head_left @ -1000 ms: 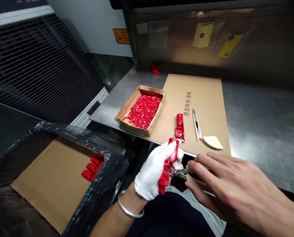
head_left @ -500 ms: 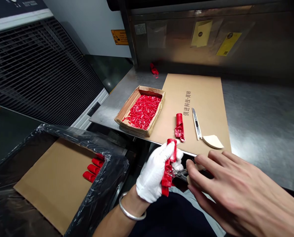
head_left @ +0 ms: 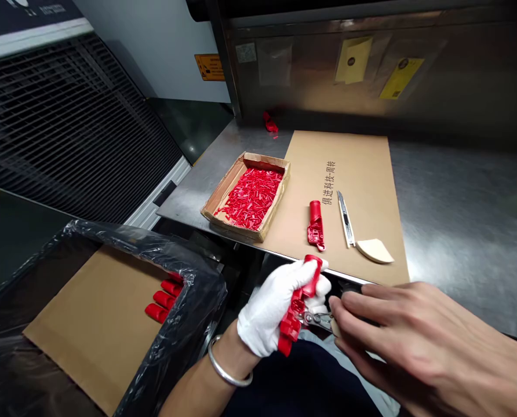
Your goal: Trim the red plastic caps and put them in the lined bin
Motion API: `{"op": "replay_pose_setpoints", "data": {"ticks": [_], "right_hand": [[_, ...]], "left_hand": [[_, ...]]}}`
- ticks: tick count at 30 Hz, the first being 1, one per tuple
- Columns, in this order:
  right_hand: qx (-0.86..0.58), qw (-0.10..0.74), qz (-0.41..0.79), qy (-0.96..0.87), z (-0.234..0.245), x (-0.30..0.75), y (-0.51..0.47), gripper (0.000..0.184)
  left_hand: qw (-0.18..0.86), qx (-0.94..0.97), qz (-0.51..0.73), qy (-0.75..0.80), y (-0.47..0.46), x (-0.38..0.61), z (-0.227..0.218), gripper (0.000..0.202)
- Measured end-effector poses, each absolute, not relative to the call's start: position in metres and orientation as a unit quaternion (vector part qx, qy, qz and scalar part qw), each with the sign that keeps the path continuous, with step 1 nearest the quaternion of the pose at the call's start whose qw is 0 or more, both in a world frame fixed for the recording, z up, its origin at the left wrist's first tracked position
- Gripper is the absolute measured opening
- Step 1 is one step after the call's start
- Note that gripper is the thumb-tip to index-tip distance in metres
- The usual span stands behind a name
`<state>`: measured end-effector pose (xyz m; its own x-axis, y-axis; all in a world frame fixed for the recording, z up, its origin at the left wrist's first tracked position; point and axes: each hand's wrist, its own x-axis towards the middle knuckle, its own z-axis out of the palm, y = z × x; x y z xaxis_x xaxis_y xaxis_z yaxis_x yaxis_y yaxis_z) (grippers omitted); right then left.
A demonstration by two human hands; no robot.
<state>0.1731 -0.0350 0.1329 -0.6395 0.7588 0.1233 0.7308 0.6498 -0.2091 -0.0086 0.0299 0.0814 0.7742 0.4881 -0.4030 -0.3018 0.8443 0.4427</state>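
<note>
Through the head camera I take my bearings from the cardboard sheet (head_left: 358, 174) lying on the metal desk (head_left: 462, 231). Just off its near edge, the white-gloved left hand (head_left: 262, 318) has its grip wrapped around a red plastic part (head_left: 290, 321), which slants with its tubular end toward the sheet. To the right of that part, also off the sheet's near edge, I see the bare right hand (head_left: 419, 341) with its grip pinching a pair of cutters (head_left: 317, 319); the fingers hide most of the handles. The cutter tips meet the part's side, but I cannot tell whether they bite into it. On the sheet, toward the near edge, I make out a second red part (head_left: 315, 226), a utility knife (head_left: 346, 220) to its right and a pale curved piece (head_left: 375, 251). Against the sheet's left side stands a cardboard tray (head_left: 236, 232) of red scraps (head_left: 256, 197). Well to the sheet's left and lower, I have a box lined with black plastic (head_left: 201, 289), red pieces (head_left: 164, 299) lying inside it.
</note>
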Motion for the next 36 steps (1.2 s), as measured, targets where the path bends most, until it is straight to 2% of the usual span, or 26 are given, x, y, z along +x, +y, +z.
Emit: {"op": "replay_pose_setpoints", "data": {"ticks": [3, 6, 13, 23, 29, 36], "right_hand": [[-0.417, 0.094, 0.093, -0.899, 0.134, 0.172, -0.033, 0.012], [-0.443, 0.117, 0.021, -0.889, 0.136, 0.167, -0.033, 0.014], [-0.475, 0.108, -0.1, -0.867, 0.134, 0.153, -0.039, 0.022], [-0.458, 0.135, 0.023, -0.879, 0.127, 0.159, -0.035, 0.018], [-0.466, 0.127, 0.055, -0.874, 0.118, 0.159, -0.037, 0.009], [-0.464, 0.166, 0.056, -0.869, 0.111, 0.156, -0.038, 0.008]], "left_hand": [[0.916, 0.199, 0.227, 0.265, 0.03, -0.01, 0.083, 0.022], [0.899, 0.223, 0.255, 0.277, 0.031, -0.01, 0.086, 0.02], [0.87, 0.221, 0.312, 0.31, 0.034, -0.008, 0.088, 0.02], [0.894, 0.211, 0.27, 0.289, 0.031, -0.006, 0.086, 0.032], [0.893, 0.178, 0.294, 0.289, 0.031, -0.005, 0.08, 0.027], [0.902, 0.146, 0.297, 0.279, 0.031, -0.006, 0.076, 0.021]]}}
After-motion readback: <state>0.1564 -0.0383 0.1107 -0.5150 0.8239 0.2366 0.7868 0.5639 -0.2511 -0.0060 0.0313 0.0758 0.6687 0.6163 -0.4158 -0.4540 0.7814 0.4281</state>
